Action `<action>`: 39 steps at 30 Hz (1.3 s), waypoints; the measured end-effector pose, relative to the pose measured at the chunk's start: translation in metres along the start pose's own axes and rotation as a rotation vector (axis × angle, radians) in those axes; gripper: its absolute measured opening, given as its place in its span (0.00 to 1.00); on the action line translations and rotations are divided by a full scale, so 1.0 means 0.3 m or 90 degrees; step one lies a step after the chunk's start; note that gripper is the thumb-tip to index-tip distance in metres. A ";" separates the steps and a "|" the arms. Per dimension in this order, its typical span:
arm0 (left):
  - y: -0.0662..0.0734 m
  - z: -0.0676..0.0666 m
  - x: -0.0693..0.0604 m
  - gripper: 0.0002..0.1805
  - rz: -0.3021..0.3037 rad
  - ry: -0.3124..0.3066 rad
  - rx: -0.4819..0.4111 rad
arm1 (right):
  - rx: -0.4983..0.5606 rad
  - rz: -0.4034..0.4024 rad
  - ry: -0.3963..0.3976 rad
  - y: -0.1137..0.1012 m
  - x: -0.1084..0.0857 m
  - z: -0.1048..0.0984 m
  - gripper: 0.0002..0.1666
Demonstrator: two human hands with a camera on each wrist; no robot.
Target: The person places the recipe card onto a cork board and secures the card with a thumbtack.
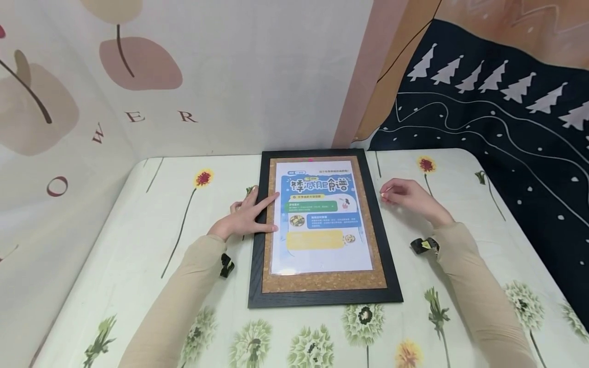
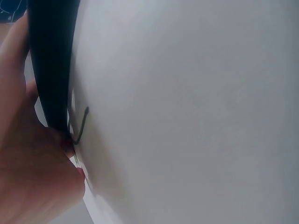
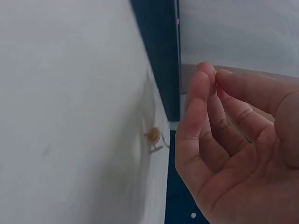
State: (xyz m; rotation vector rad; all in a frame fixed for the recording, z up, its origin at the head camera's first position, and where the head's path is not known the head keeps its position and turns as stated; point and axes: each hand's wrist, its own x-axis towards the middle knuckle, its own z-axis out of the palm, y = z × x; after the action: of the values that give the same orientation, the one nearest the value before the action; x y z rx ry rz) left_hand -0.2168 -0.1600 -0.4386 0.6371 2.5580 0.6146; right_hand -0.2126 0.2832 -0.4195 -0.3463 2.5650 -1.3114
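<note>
A laminated sheet (image 1: 322, 258) with a blue, green and yellow printed design lies on a black-framed cork board (image 1: 322, 282). At its top edge shows a small pink pin head (image 1: 310, 160). My left hand (image 1: 244, 217) rests across the board's left side, thumb and forefinger stretched onto the sheet's edge; its other fingers lie beside the frame (image 2: 53, 56). To the right of the board, my right hand (image 1: 409, 199) is raised just above the table. Its thumb and forefinger pinch a tiny yellowish object (image 3: 216, 74), mostly hidden by the fingertips.
A flower-printed cloth (image 1: 152, 306) covers the table under the board. Behind stands a pale printed curtain (image 1: 257, 76), with a dark tree-patterned cloth (image 1: 460, 117) at the right. Each wrist carries a small black camera.
</note>
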 end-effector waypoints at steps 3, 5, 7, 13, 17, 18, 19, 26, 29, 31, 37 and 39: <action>0.000 -0.001 0.000 0.51 -0.001 0.001 0.000 | 0.015 -0.003 -0.003 -0.009 0.005 0.007 0.12; 0.001 -0.001 -0.002 0.51 -0.002 0.001 -0.001 | 0.021 -0.002 -0.004 -0.016 0.008 0.010 0.12; 0.002 -0.002 -0.003 0.51 -0.002 0.002 -0.002 | 0.024 -0.003 -0.004 -0.024 0.012 0.015 0.12; 0.005 -0.002 -0.005 0.51 -0.003 0.001 -0.007 | 0.025 -0.006 -0.015 -0.060 0.035 0.030 0.11; 0.005 -0.002 -0.005 0.52 -0.004 -0.001 -0.006 | 0.010 0.015 -0.032 -0.094 0.062 0.035 0.12; 0.004 -0.002 -0.004 0.52 -0.003 0.000 -0.006 | 0.006 0.020 -0.034 -0.105 0.069 0.037 0.12; 0.005 -0.002 -0.004 0.52 -0.003 0.001 -0.007 | 0.003 0.020 -0.036 -0.115 0.076 0.039 0.12; 0.006 -0.002 -0.005 0.52 -0.007 0.000 -0.011 | 0.015 -0.034 -0.071 -0.170 0.136 0.078 0.14; 0.004 -0.001 -0.002 0.52 -0.011 -0.003 -0.005 | 0.019 -0.045 -0.094 -0.184 0.160 0.105 0.14; 0.004 -0.001 0.000 0.52 -0.013 -0.005 -0.001 | 0.016 -0.052 -0.108 -0.194 0.174 0.124 0.13; 0.006 -0.003 0.001 0.52 -0.015 -0.007 0.005 | 0.023 -0.078 -0.143 -0.225 0.205 0.172 0.11; 0.006 -0.004 0.001 0.52 -0.015 -0.008 0.005 | 0.027 -0.091 -0.147 -0.234 0.211 0.186 0.11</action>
State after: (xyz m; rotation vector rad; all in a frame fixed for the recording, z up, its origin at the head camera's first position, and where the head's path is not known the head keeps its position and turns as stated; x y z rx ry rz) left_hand -0.2171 -0.1589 -0.4369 0.6107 2.5547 0.5908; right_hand -0.2475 0.1810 -0.4006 -0.6445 2.3548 -1.2865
